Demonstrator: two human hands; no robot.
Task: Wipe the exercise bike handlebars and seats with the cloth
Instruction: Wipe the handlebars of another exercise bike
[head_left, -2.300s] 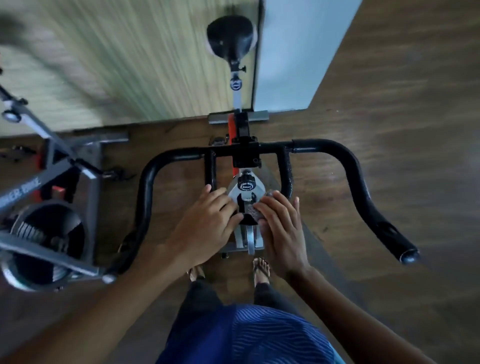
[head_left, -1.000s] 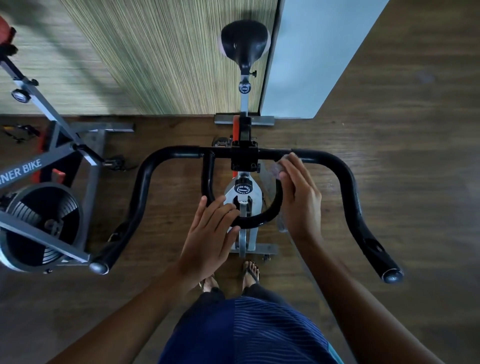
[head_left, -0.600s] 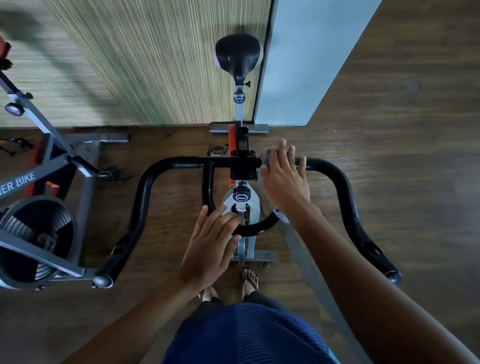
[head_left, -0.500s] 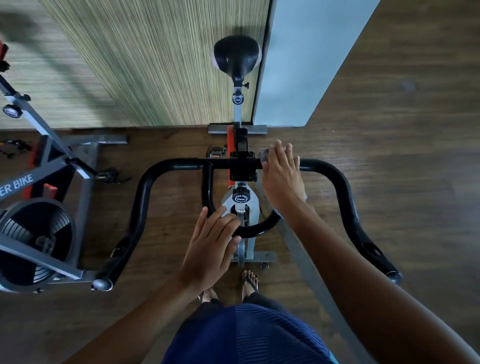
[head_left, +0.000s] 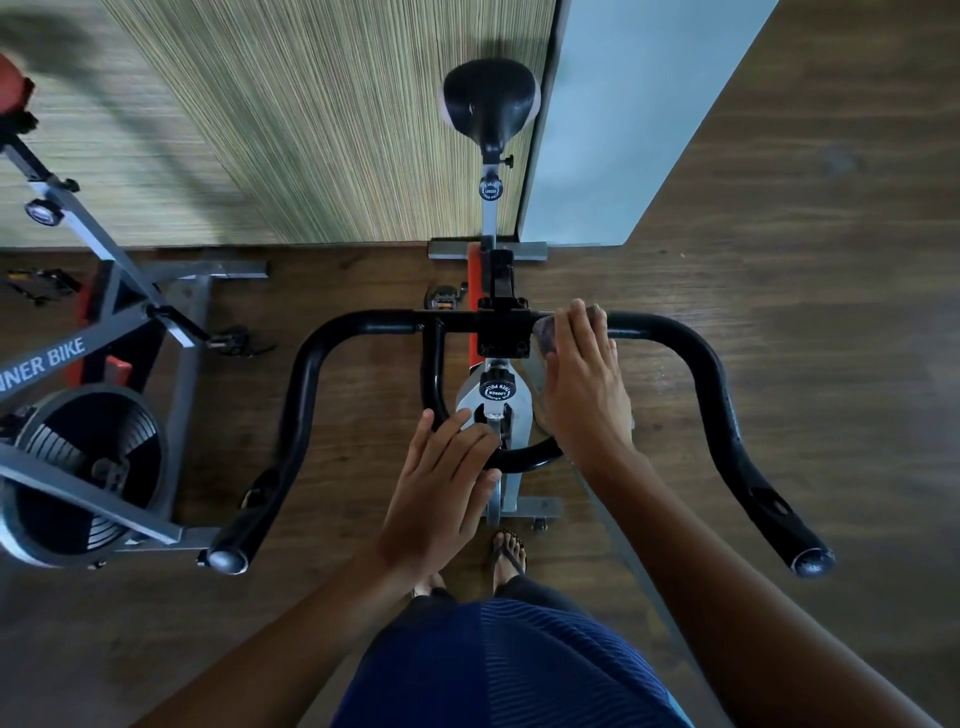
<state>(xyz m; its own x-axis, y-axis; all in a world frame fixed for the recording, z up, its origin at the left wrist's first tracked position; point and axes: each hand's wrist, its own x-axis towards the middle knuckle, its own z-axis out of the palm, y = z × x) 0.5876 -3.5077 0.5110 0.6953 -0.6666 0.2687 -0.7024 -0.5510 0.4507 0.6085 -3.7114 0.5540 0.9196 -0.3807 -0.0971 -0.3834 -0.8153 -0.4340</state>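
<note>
Right hand: the right hand (head_left: 584, 387) lies on the top crossbar of the black tubular steel handlebars (head_left: 306, 395), just right of the black centre clamp (head_left: 503, 332). Its grip is curled over the bar, pinning a small crumpled grey cloth (head_left: 544, 332) against it.
Cloth: bunched under the right fingers (head_left: 582, 327), with one edge showing at the hand's left side, touching the crossbar beside the clamp.
Left hand: the left hand (head_left: 441, 483) rests on the near curve of the handlebars' inner loop. Its grip is spread, the fingers straight and side by side, holding nothing.
Handlebar ends: both outer ends sweep back toward the person, well apart from either hand.
Seat: a black padded saddle (head_left: 491, 104) on a grey post at the far end of the bike, near the wall, well apart from hands and cloth.
Knob: a round black dial (head_left: 496, 391) on the grey frame, between the two hands.
Neighbour: a second grey-framed exercise bike with a dark flywheel (head_left: 88, 467) stands to the left.
Floor: dark wooden floor (head_left: 805, 338).
Person: sandalled feet (head_left: 506, 556) below the handlebars and a dark blue ribbed garment (head_left: 509, 670).
</note>
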